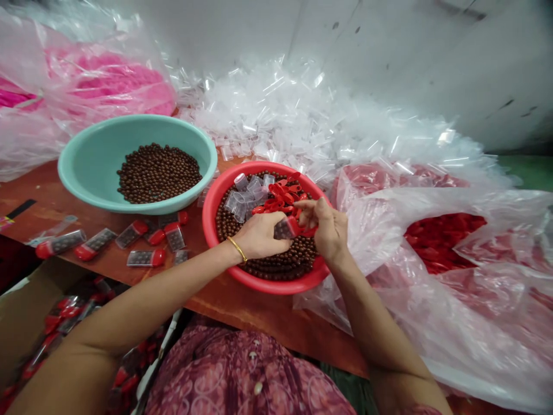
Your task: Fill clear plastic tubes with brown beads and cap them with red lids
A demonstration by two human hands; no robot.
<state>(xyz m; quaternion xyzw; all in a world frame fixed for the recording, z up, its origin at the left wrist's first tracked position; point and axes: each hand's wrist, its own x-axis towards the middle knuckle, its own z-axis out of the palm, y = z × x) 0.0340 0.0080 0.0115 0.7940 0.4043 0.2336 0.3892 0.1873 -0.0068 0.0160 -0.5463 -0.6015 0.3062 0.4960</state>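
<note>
Over the red basin, my left hand is wrapped round a small clear bottle with dark balls inside and red at its right end. My right hand is beside that end, its fingers pinched on a red piece that touches the bottle. Brown balls fill much of the basin. On top of them lie several empty clear tubes and, nearer my right fingers, several red caps.
A teal basin with brown balls stands at the left. Filled red-capped bottles lie before it, above a cardboard box of more. Clear tubes are heaped behind; bags of pink and red pieces flank them.
</note>
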